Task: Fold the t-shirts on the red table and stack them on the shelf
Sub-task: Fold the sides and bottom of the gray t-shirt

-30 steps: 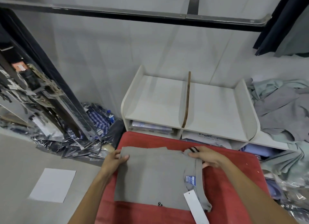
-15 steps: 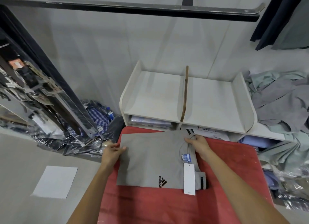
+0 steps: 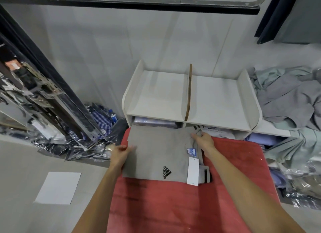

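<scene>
One red table (image 3: 225, 163) with a soft, napped top carries one folded grey t-shirt (image 3: 156, 151), a flat rectangle at its far end just in front of one white shelf (image 3: 217, 100), whose top is split into two bays by a thin divider. One white paper tag (image 3: 193, 171) lies on the shirt. The left hand (image 3: 119, 152) pinches the shirt's left edge, thumb on top, and the right hand (image 3: 203, 139) grips the collar with curled fingers.

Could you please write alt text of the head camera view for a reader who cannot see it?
A person's left hand and right hand grip opposite edges of a folded grey t-shirt with a white tag on a red table. Behind stands a white shelf, its top bare; unfolded clothes are heaped to the right.
</scene>
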